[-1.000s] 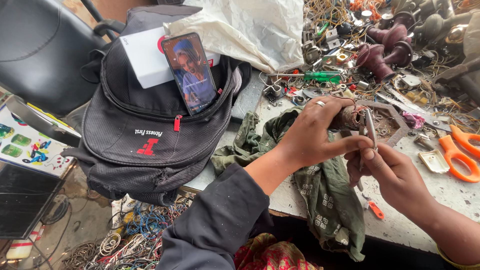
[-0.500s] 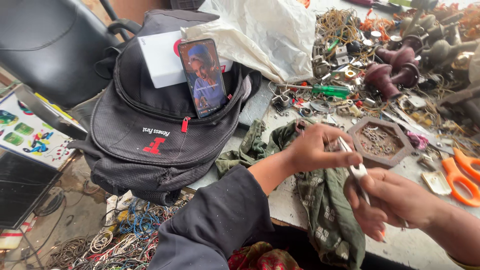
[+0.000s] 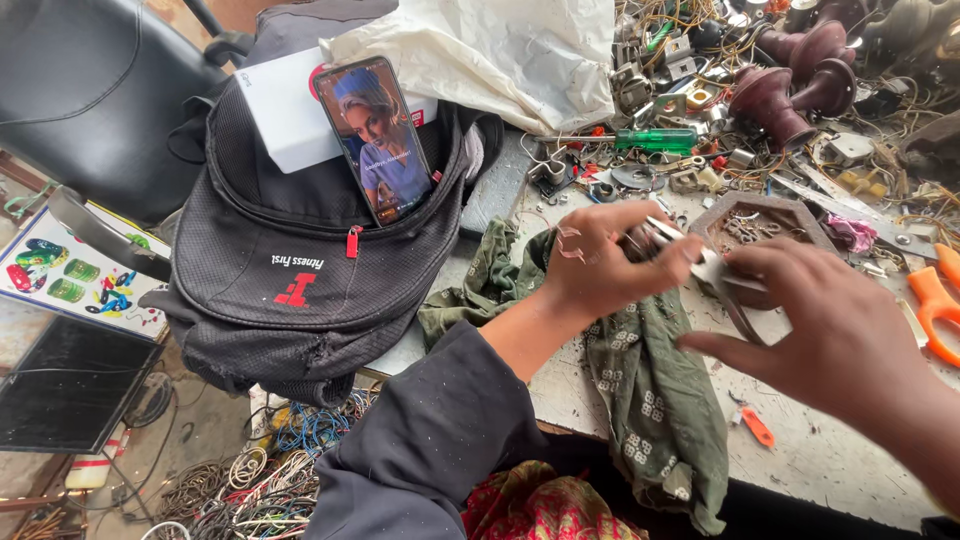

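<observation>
Left hand [image 3: 600, 262] closes around a small metal part [image 3: 640, 240], steadying it over the green cloth [image 3: 650, 390]; right hand [image 3: 830, 330] pinches metal pliers [image 3: 725, 285] against it.

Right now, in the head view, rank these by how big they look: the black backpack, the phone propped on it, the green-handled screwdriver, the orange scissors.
1. Black backpack
2. Phone
3. Green-handled screwdriver
Orange scissors: cut off by the frame edge, so unranked.

Phone [image 3: 375, 135] propped on backpack [image 3: 300, 260], left of cloth [image 3: 640, 390] draped over table edge [image 3: 830, 470]; hexagonal tray [image 3: 760, 215] right of cloth, screwdriver [image 3: 650, 140] behind, scissors [image 3: 930, 300] far right.
</observation>
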